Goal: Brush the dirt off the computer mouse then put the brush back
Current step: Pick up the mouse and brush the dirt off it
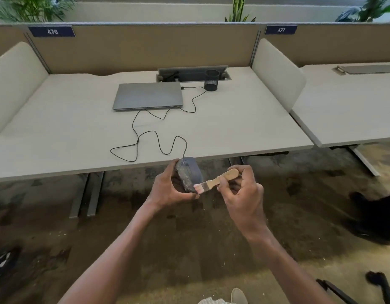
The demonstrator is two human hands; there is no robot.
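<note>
The right hand (pixel 242 191) pinches the brush (pixel 218 179) by its wooden handle, bristles touching the dusty computer mouse (pixel 187 174), which the left hand (pixel 167 187) cups off the desk (pixel 233 128) edge. Both seem light and rigid; the tethering cable (pixel 145 137) limits reach. The mesh cup (pixel 211 80) looks empty.

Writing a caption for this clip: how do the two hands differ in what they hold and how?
The left hand cups the dirty mouse, tilted, off the desk edge; the right hand pinches the brush by its wooden handle. The left steadies; the right's bristles touch the mouse. Both are shut on something.
</note>
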